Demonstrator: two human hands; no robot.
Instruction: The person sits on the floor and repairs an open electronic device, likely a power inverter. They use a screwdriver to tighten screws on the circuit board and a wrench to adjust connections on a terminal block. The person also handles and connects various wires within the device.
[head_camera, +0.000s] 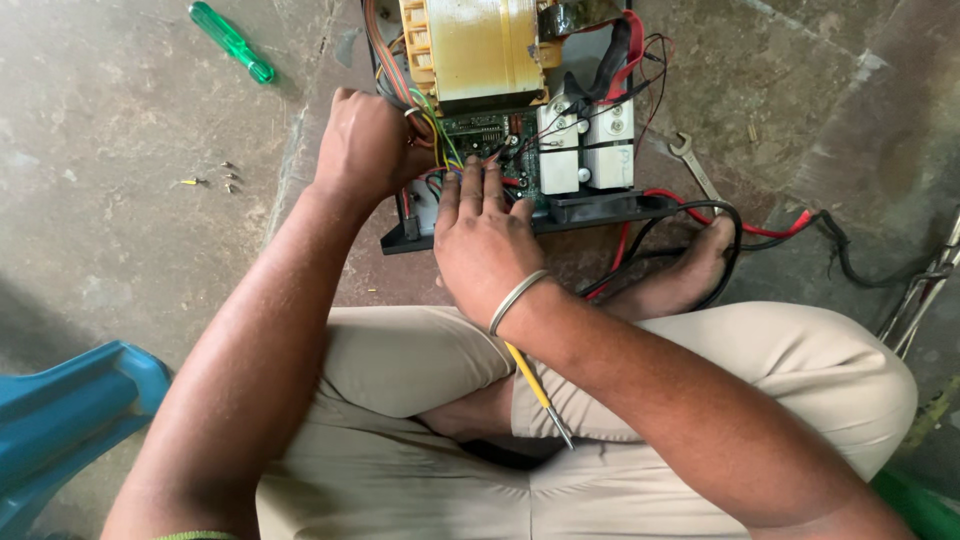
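Green circuit board (487, 135) sits inside an opened black electrical chassis (560, 212) on the concrete floor (120, 200), just in front of the seated person's crossed legs, with a large yellow-wrapped transformer (478, 48) behind it and white blocks (585, 150) to its right. Left hand (368, 145) is curled closed around a bundle of coloured wires (425, 115) at the board's left edge. Right hand (482, 235) lies flat over the chassis front, fingers together and stretched onto the board, gripping nothing there that shows; a yellow-shafted screwdriver (538, 392) runs under its wrist toward the lap. A green screwdriver (232, 42) and a few loose screws (226, 178) lie well apart on the floor, a spanner (694, 165) to the right.
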